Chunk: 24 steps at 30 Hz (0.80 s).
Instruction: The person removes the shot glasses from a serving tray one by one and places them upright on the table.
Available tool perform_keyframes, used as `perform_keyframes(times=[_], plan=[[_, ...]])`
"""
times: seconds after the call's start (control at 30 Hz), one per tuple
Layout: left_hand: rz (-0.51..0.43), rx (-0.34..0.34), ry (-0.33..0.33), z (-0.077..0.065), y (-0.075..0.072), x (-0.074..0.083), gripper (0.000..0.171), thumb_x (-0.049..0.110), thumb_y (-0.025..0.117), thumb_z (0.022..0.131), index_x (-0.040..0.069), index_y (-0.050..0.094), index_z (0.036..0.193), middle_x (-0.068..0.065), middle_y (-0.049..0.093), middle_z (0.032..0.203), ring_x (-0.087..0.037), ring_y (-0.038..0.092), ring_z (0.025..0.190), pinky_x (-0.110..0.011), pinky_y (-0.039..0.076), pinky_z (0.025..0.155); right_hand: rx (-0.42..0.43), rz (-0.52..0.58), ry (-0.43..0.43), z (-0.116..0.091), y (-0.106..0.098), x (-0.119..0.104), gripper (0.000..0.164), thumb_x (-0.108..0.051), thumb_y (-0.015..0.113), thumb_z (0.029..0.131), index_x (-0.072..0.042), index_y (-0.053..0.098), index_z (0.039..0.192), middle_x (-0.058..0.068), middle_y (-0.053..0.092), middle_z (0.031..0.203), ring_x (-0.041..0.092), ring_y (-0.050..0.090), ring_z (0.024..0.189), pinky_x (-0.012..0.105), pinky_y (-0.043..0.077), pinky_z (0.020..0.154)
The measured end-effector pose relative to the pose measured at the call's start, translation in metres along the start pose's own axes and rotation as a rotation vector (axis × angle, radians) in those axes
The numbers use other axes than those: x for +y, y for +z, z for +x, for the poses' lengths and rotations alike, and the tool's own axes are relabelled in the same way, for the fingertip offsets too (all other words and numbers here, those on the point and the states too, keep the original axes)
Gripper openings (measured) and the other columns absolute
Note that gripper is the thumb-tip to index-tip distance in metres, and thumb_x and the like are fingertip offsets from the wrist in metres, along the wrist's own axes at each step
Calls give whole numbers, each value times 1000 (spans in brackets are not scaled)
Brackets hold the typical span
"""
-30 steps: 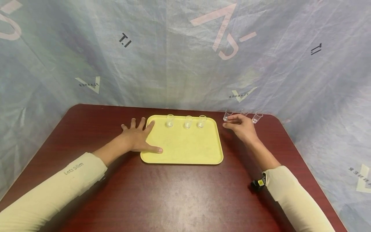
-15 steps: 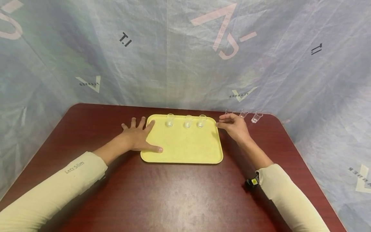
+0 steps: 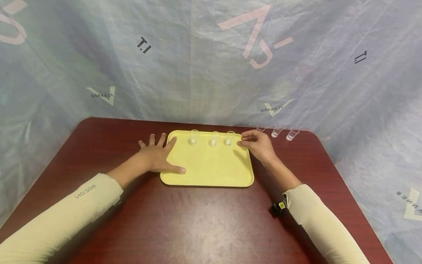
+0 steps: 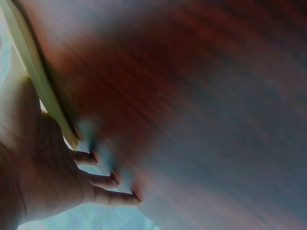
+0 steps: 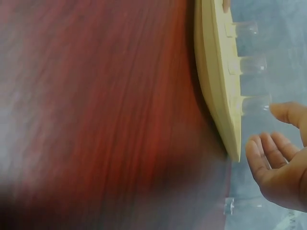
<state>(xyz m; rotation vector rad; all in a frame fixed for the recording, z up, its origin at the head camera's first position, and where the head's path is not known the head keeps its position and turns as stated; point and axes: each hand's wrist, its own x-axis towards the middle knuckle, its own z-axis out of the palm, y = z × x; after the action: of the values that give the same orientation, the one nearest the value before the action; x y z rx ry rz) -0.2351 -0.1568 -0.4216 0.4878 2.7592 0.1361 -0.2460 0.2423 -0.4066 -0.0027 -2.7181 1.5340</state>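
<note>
My left hand [image 3: 155,157] lies spread over the left edge of a yellow tray [image 3: 204,179], thumb on the tray and several fingertips on the table. Three small clear shot glasses stand upright along the tray's far side: a left glass [image 3: 193,138], a middle glass [image 3: 215,139] and a right glass [image 3: 229,138]. Over the tray's far right corner is my right hand [image 3: 258,146], its thumb and fingers apart with nothing between them. In the right wrist view its thumb [image 5: 287,113] is close to the rim of the nearest glass [image 5: 255,103].
To the right of the tray, three more shot glasses stand near the far table edge, such as the middle one [image 3: 276,132] and the rightmost [image 3: 292,134]. The first is partly hidden by my right hand. A printed grey curtain [image 3: 191,73] hangs behind the dark red table [image 3: 197,220].
My right hand has moved left from the glasses on the table to the tray's right corner, and those glasses stayed behind. The left hand and the tray have kept their places.
</note>
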Motion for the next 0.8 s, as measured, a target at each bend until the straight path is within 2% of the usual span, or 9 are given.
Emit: perform_keyframes(times=[0.2,0.33,0.67,0.8], plan=[[-5,3,0,1,2,-2,148,110,54,78,22,1,184,-34,-1,187,-75,2,165,-101,12,117,-22,24,8,8,11,-2,46,-18,90,96,0,75,135,25,77,136,34,74,124,17,56,87],[-5,5,2,3,4,-3,148,111,54,77,23,1,184,-33,-1,187,-75,2,166,-101,12,117,-30,44,30,11,16,-2,49,-18,89,96,0,73,138,25,75,139,33,73,125,18,56,88],[3,-2,1,4,2,-1,147,110,54,78,23,1,184,-33,-1,187,-73,2,167,-100,12,118,-30,78,53,14,22,-1,53,-15,92,93,0,72,139,23,74,137,22,71,115,20,56,85],[-4,-5,-4,1,2,-1,147,109,55,79,22,1,184,-33,-2,187,-73,2,167,-100,12,119,-52,92,51,16,26,-2,54,-13,92,93,2,70,140,24,74,138,23,73,118,19,58,87]])
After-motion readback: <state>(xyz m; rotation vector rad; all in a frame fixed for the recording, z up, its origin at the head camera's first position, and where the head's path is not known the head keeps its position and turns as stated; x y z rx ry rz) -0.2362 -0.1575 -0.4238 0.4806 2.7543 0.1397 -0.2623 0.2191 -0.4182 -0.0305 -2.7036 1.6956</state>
